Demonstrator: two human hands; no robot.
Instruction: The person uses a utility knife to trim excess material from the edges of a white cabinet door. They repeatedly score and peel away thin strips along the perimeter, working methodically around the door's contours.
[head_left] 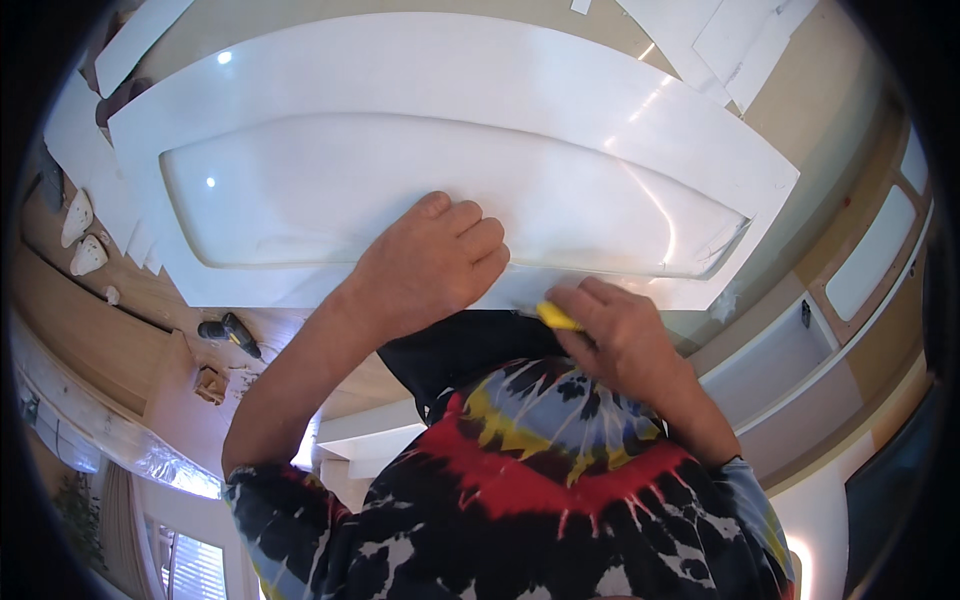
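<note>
A large glossy white panel [350,60] with a curved far edge lies in front of me. Set into it is a long recessed field with rounded outlines. My left hand [435,255] is closed in a fist over the panel's near part, knuckles up; whatever its fingers may hold is hidden beneath. Close to the panel's near edge, my right hand [620,335] grips a yellow utility knife [557,317], whose thin tip points left toward the left hand. Fine dark marks show at the recess's right corner.
A cordless drill [238,334] and a small open box [210,384] lie at the left below the panel. Pale irregular pieces [77,218] sit farther left. White sheets [735,45] lie at the far right. A curved cabinet frame [850,290] with openings stands on the right.
</note>
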